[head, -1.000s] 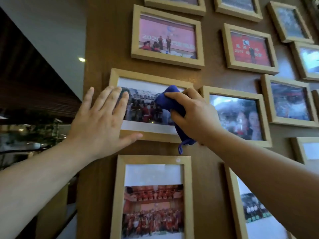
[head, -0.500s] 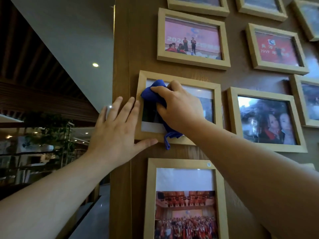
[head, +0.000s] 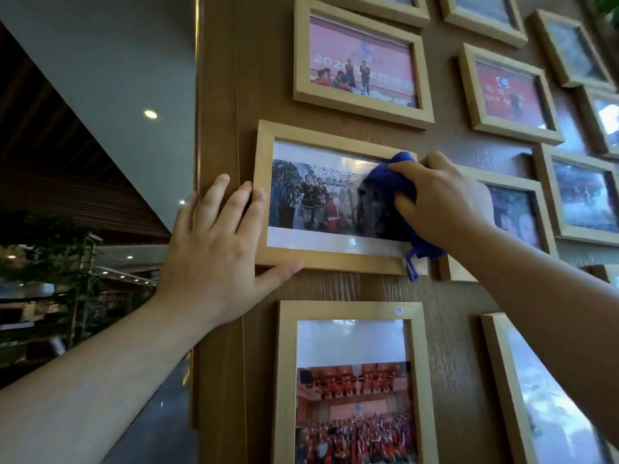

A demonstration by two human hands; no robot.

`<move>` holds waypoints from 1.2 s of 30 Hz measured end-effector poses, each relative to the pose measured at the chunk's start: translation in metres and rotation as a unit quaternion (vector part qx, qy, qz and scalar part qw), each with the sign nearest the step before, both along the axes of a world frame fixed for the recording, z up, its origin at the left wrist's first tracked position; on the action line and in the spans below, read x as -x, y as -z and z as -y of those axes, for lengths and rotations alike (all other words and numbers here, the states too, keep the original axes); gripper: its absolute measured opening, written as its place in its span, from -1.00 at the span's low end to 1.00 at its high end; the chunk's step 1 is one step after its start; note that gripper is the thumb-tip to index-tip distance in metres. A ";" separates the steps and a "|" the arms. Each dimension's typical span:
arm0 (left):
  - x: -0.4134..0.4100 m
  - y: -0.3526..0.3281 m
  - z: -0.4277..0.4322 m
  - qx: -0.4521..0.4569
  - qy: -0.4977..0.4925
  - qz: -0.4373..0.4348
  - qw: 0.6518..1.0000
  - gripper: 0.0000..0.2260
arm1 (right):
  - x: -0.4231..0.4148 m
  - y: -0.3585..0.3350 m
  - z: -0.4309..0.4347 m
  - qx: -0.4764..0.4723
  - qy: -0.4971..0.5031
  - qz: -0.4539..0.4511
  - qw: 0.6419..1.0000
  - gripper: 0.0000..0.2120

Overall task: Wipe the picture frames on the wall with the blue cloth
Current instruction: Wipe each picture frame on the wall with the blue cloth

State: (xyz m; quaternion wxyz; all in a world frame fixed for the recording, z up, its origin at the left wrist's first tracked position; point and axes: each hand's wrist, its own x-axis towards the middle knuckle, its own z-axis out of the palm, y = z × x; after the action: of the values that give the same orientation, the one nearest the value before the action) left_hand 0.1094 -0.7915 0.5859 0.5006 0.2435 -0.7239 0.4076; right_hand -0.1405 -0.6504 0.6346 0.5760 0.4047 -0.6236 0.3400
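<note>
Wooden wall (head: pixel 335 286): left hand (head: pixel 217 249) flat (bracing frame (head: pixel 335 261)), right hand (head: pixel 442 202) clutching blue cloth (head: pixel 388 189).

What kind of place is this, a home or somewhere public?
Probably a company or institution lobby, not a home: a wood-panelled wall hung with framed group and ceremony photos, one frame bearing a numbered sticker, beside a large hall with recessed ceiling lights.

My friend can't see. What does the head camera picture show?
A right hand presses a blue cloth on the glass of a wooden picture frame on a brown wall. The left hand lies flat, steadying the frame's left edge. More framed photos hang around it.
</note>
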 end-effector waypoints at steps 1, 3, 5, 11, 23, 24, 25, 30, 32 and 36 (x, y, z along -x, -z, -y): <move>0.000 0.000 0.000 0.003 0.001 0.000 1.000 -0.15 | -0.001 0.000 0.002 0.005 0.000 0.004 1.000 -0.58; 0.000 0.000 0.000 0.008 0.004 0.000 1.000 -0.17 | -0.008 0.000 0.008 0.011 -0.016 0.006 1.000 -0.57; 0.000 0.001 0.000 0.013 0.008 0.000 1.000 -0.19 | -0.021 0.000 0.017 0.008 -0.043 -0.011 0.999 -0.57; 0.001 0.002 -0.001 0.024 0.018 -0.003 1.000 -0.23 | -0.068 0.004 0.039 -0.038 -0.110 -0.115 0.987 -0.58; 0.000 0.002 -0.003 0.016 0.007 0.000 1.000 -0.18 | -0.041 0.021 0.012 -0.084 -0.047 -0.120 0.988 -0.56; 0.000 0.001 -0.003 0.012 0.007 0.001 1.000 -0.18 | -0.030 0.023 0.006 -0.085 -0.033 -0.113 0.989 -0.57; 0.000 0.001 -0.003 0.009 0.007 0.000 1.000 -0.17 | -0.020 0.025 0.002 -0.083 -0.020 -0.106 0.991 -0.57; 0.001 0.002 -0.003 -0.002 0.014 -0.003 1.000 -0.15 | -0.007 0.027 -0.007 -0.105 -0.003 -0.103 0.989 -0.56; 0.001 0.002 -0.005 -0.002 0.013 -0.005 1.000 -0.14 | -0.024 0.028 -0.004 -0.135 -0.018 -0.132 0.982 -0.55; 0.001 0.002 -0.006 -0.004 0.008 -0.007 1.000 -0.13 | -0.067 0.028 0.007 -0.186 -0.042 -0.203 0.960 -0.53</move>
State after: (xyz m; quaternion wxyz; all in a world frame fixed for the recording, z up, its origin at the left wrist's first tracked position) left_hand 0.1080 -0.7850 0.5837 0.5080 0.2428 -0.7235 0.3993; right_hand -0.0730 -0.6577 0.6065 0.5899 0.5908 -0.5288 0.1523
